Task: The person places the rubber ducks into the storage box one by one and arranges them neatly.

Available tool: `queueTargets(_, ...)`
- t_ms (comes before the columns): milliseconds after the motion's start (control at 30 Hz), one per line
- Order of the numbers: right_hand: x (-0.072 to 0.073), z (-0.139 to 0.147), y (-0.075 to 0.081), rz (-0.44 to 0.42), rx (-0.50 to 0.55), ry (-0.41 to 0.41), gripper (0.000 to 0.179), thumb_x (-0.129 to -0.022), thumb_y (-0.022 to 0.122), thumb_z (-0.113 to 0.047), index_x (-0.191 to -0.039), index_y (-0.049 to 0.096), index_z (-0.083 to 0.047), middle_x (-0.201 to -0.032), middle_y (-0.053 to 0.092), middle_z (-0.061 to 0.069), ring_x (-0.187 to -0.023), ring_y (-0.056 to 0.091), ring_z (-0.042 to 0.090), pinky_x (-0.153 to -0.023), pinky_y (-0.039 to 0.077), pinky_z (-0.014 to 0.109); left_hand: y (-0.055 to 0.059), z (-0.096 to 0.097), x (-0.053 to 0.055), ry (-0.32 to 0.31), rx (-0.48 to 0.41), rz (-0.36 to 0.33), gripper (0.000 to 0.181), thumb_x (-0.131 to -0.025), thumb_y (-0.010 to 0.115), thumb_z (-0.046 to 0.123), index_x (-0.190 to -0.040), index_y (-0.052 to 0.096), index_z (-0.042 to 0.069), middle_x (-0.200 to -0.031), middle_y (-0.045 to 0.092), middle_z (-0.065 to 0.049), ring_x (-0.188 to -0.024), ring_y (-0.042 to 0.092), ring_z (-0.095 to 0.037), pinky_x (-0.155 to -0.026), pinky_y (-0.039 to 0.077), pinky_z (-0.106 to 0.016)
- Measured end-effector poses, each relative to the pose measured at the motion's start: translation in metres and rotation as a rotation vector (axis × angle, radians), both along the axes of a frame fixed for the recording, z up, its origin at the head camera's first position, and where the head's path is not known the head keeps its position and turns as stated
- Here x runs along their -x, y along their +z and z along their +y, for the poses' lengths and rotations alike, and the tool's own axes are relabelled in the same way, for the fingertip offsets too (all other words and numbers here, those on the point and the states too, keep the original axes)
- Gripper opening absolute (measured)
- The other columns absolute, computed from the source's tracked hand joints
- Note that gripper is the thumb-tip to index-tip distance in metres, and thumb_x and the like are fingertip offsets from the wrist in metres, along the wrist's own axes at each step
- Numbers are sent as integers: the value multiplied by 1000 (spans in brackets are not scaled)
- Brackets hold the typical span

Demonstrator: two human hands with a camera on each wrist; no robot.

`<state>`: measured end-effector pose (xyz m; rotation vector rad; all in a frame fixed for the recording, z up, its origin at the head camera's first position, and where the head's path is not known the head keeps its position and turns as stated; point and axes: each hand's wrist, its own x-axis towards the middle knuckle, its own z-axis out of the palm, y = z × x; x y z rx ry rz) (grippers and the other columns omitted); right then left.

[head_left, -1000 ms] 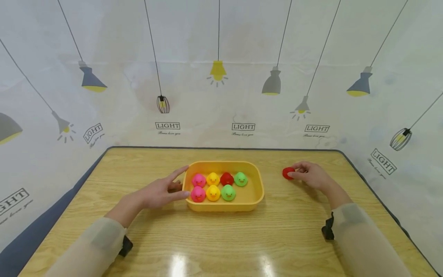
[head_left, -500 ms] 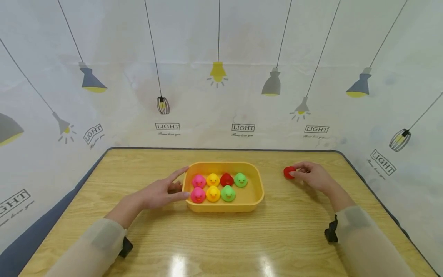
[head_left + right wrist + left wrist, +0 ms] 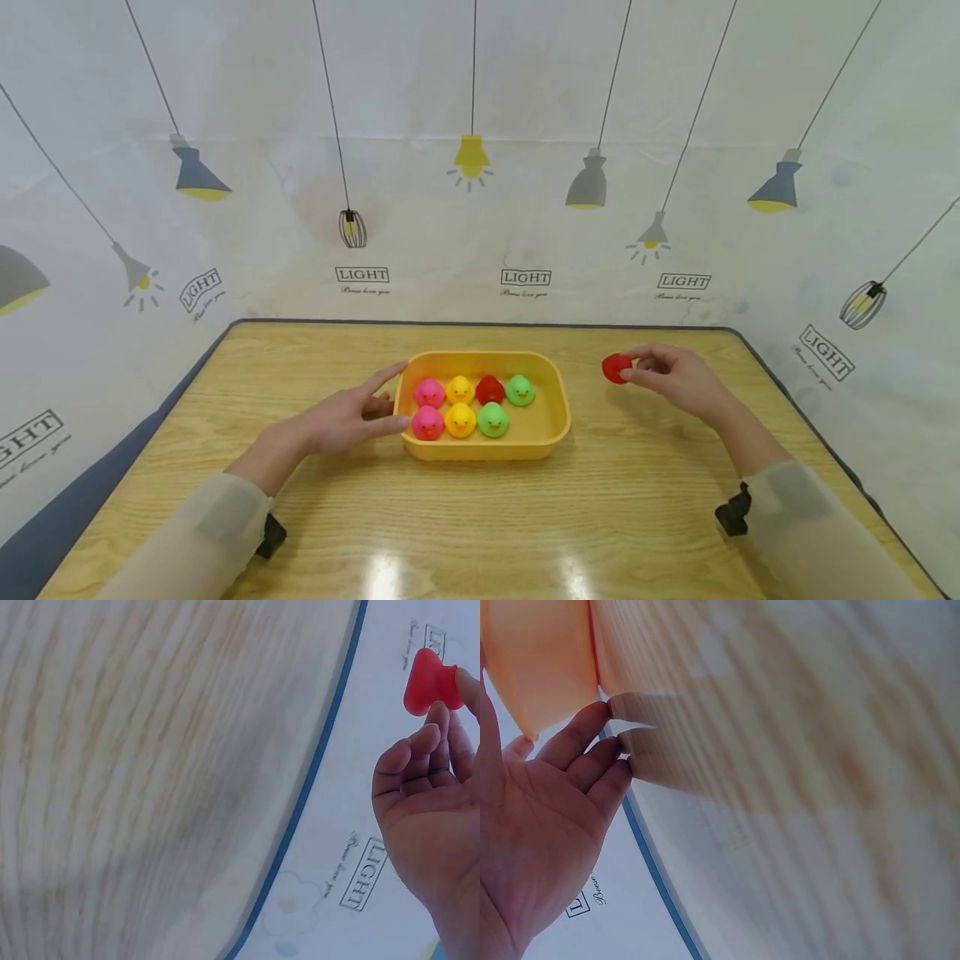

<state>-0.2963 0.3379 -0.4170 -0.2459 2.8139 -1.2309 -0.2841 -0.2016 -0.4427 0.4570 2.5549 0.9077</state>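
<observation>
The yellow tray stands on the table, holding two pink ducks, two yellow ducks, a red duck and two green ducks. At the tray's left end, my left hand rests with thumb and forefinger spread to its rim; the left wrist view shows its other fingers near the tabletop. My right hand pinches a red rubber duck between thumb and fingertips, to the right of the tray. In the right wrist view, that duck is seen from below, partly covered by the thumb.
The wooden table has a dark edge at the back. Beyond it hangs a pale cloth backdrop printed with lamps. Inside the tray, bare floor shows right of the ducks.
My right hand, pinching the red duck, has lifted it slightly and drawn it a little to the left towards the tray. My left hand has stayed at the tray's end.
</observation>
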Motion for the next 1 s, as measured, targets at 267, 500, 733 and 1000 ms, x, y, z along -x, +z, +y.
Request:
queueTargets(267,-14,-27,10,58,21,107,38,-101,82,-33,-133,75,-13,-98,71,5,-84,60,16,-68,51,26,-1,-1,1,3,2,7,97,-96,66,78,-172,9,57,-166,55,-19,-158,48,-43,-128,33,-74)
queueTargets(500,-22,-54,18,52,39,182,33,-100,83,-31,-129,77,-15,-96,67,6,-84,59,20,-67,49,25,-1,0,1,-2,4,5,98,-97,66,77,-173,9,55,-166,55,-20,-158,48,-44,-128,33,-74)
queueTargets(733,-21,-75,16,87,51,243,27,-98,85,-28,-122,80,-17,-93,69,6,-78,58,18,-64,47,23,0,-1,1,-3,1,0,97,-97,66,77,-173,9,55,-166,54,-21,-158,48,-44,-127,33,-75)
queueTargets(1000,-16,-93,8,128,3,276,25,-96,87,-31,-119,82,-22,-97,66,1,-80,53,20,-67,41,25,1,0,0,1,-2,-4,98,-97,66,77,-173,10,55,-166,54,-20,-158,48,-44,-127,34,-74)
